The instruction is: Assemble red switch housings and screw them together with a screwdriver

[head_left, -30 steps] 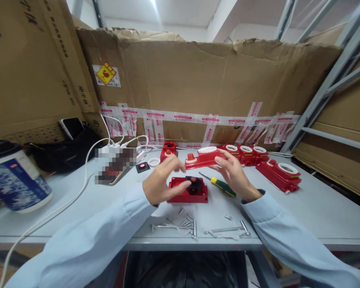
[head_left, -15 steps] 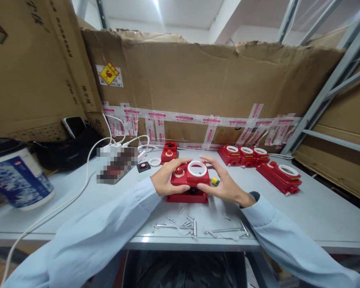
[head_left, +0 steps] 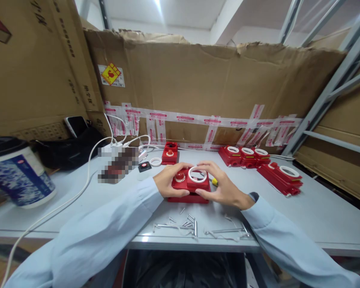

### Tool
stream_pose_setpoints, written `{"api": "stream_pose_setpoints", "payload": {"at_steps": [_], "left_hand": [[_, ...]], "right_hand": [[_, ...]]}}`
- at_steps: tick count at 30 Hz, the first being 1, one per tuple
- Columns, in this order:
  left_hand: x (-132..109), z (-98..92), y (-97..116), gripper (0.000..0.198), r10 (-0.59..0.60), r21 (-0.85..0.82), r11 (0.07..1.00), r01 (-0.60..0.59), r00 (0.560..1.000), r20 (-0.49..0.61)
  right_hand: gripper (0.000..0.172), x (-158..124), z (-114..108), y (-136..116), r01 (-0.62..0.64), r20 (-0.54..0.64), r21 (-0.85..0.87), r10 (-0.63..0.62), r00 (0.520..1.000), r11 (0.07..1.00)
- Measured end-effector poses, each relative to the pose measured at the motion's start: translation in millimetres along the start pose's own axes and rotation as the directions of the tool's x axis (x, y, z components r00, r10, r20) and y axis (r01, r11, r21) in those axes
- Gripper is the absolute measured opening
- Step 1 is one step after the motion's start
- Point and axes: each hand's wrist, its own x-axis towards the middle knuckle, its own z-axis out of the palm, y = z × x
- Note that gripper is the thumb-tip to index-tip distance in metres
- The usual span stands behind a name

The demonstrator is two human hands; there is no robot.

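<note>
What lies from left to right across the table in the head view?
Blue-and-white round tub, black fabric bag, left hand, red plastic box with white ring, right hand, row of three red boxes.

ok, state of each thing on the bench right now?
red cover: set on red base, held at both ends
left hand: gripping red cover's left end
right hand: gripping its right end
screwdriver: lying on table, mostly hidden behind right hand
screws: loose near table's front edge
white ring: loose, flat on table
tub: upright
</note>
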Motion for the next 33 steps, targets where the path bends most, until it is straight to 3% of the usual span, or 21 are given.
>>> {"api": "stream_pose_setpoints", "payload": {"at_steps": [5, 8, 11, 14, 15, 17, 20, 27, 29, 33], "left_hand": [[2.3, -7.2, 10.0, 0.071, 0.02, -0.016, 1.0, -0.021, 0.995, -0.101], [4.5, -25.4, 8.5, 0.069, 0.003, -0.046, 0.999, -0.014, 0.974, -0.227], [3.1, -50.1, -8.8, 0.041, -0.134, 0.09, 0.98, 0.179, 0.921, -0.366], [-6.3, -69.7, -39.6, 0.039, -0.295, 0.275, 0.905, 0.326, 0.944, -0.149], [-11.1, -74.1, -50.4, 0.04, -0.373, 0.373, 0.854, 0.362, 0.927, -0.045], [-22.1, -79.8, -69.0, 0.04, -0.551, 0.574, 0.71, 0.407, 0.829, 0.094], [-36.8, -82.4, -85.4, 0.045, -0.638, 0.623, 0.64, 0.45, 0.763, 0.104], [-43.7, -82.6, -94.7, 0.044, -0.705, 0.64, 0.599, 0.481, 0.696, 0.136], [-43.0, -82.8, -95.9, 0.049, -0.704, 0.639, 0.601, 0.48, 0.697, 0.138], [-43.4, -80.6, -97.6, 0.045, -0.618, 0.579, 0.68, 0.449, 0.776, 0.123]], "right_hand": [[0.063, -0.3, -0.6, -2.9, -0.071, -0.097, 0.121, 0.083, 0.992, 0.99], [0.067, -0.4, -2.8, 0.4, -0.081, -0.248, 0.157, 0.119, 0.962, 0.984], [0.068, -0.1, -4.6, 6.3, -0.086, -0.385, 0.182, 0.152, 0.91, 0.979], [0.066, 0.3, -4.3, 10.4, -0.092, -0.424, 0.196, 0.169, 0.89, 0.976], [0.066, 0.4, -4.0, 10.8, -0.097, -0.421, 0.197, 0.174, 0.89, 0.976], [0.066, 0.4, -3.4, 10.4, -0.104, -0.408, 0.197, 0.178, 0.896, 0.975], [0.066, 0.1, -3.4, 8.5, -0.098, -0.402, 0.193, 0.17, 0.9, 0.976], [0.063, 0.0, -3.9, 8.4, -0.092, -0.419, 0.164, 0.154, 0.895, 0.982], [0.063, 0.1, -3.7, 9.1, -0.091, -0.424, 0.158, 0.151, 0.893, 0.983], [0.063, 0.2, -3.7, 9.4, -0.094, -0.436, 0.155, 0.153, 0.887, 0.983]]}}
